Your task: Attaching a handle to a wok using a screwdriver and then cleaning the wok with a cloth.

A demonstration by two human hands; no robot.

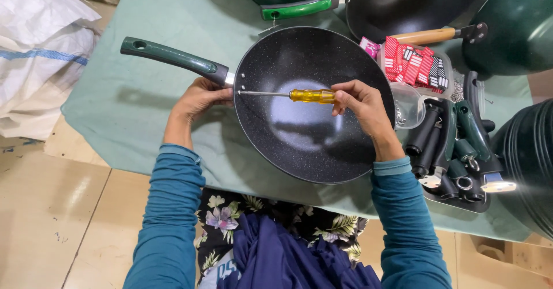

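Two hands are seen at a dark speckled pan [311, 128] that lies on a green cloth [127, 105]. A screwdriver [288, 95] is gripped by the right hand [360, 102], the fingers closed around its yellow grip; the thin shaft runs out from the fingertips across the pan's inside to the rivets at the wall, where the tip is set. The left hand [199, 98] is pressed against the pan's outer wall just under the joint of the green handle [173, 57], its fingers curled against the rim (how tightly cannot be told). The handle juts away past the left knuckles. Beyond the right wrist a tray of loose green handles [461, 145] is placed, and above the right fingers a clear tub of red packets [412, 64]. More pans [415, 1] are stacked farther off.
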